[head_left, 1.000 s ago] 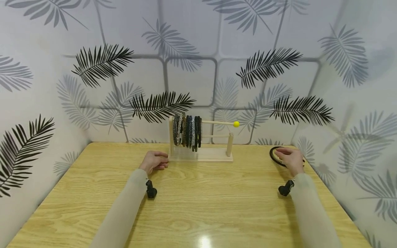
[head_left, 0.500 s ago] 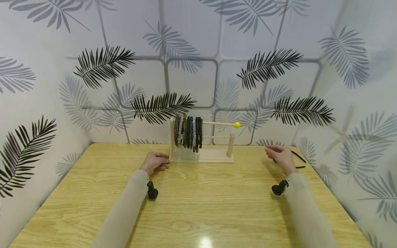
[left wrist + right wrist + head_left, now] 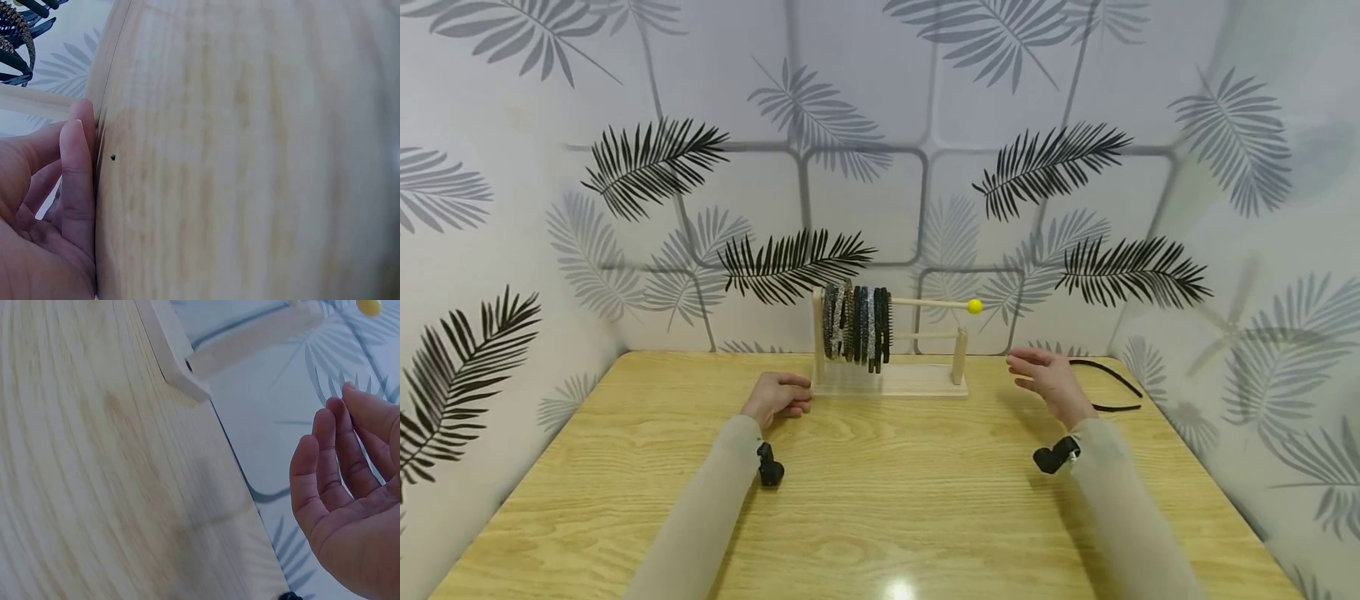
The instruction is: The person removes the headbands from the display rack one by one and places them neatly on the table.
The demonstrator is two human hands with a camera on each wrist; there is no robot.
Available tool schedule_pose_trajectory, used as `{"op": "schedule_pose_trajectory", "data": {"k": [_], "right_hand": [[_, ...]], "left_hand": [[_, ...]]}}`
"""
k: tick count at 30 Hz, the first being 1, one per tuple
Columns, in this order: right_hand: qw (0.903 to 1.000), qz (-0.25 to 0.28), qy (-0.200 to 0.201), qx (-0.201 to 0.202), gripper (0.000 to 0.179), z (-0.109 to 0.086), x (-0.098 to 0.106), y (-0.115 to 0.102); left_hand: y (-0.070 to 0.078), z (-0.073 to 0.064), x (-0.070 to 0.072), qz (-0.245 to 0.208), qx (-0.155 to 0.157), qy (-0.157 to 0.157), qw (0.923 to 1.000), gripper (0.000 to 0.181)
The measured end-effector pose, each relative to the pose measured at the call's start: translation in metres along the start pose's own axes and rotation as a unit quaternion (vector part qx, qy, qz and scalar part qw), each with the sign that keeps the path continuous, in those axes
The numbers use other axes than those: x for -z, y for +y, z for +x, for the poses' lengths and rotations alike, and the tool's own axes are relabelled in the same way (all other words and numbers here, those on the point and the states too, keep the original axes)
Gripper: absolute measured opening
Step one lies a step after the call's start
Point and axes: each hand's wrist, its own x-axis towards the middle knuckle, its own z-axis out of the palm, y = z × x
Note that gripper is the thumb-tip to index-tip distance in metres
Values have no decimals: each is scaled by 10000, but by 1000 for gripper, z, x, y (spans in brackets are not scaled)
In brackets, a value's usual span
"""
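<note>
On the table's far side stands a wooden display stand with a yellow ball at its upper rod's tip. Several dark and glittery headbands hang at the rod's left part. My left hand rests on the table at the left end of the stand's base, fingertips against it. My right hand is above the table to the right of the stand; its palm and relaxed fingers hold nothing in the right wrist view. Behind it a black headband lies on the table, partly hidden by the hand.
The wood-grain table reaches to a leaf-patterned wall at the back. Similar walls close in on the left and right. A black wrist device sits on each sleeve.
My right hand has moved left, away from the headband on the table, which now shows more fully behind it. My left hand has stayed beside the stand.
</note>
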Motion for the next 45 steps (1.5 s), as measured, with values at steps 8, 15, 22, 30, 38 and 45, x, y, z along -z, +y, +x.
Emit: {"op": "schedule_pose_trajectory", "data": {"k": [8,15,22,30,38,45], "right_hand": [[9976,569,-347,-205,38,0,-41,7],[9955,283,-902,44,45,1,-77,4],[9939,415,-1021,60,45,-1,-98,1],[9935,593,-970,41,42,-1,-111,-3],[9924,677,-1019,104,39,-2,-126,-11],[9911,891,-961,215,35,-2,-136,-15]], "left_hand": [[-1,-3,0,-2,11,21,10000,36],[0,1,0,-53,-9,39,10000,37],[-1,3,0,-47,27,37,10000,37],[-2,3,-1,27,-6,47,10000,36],[-1,3,0,-22,94,52,9999,36],[0,2,0,-21,109,24,9999,37]]}}
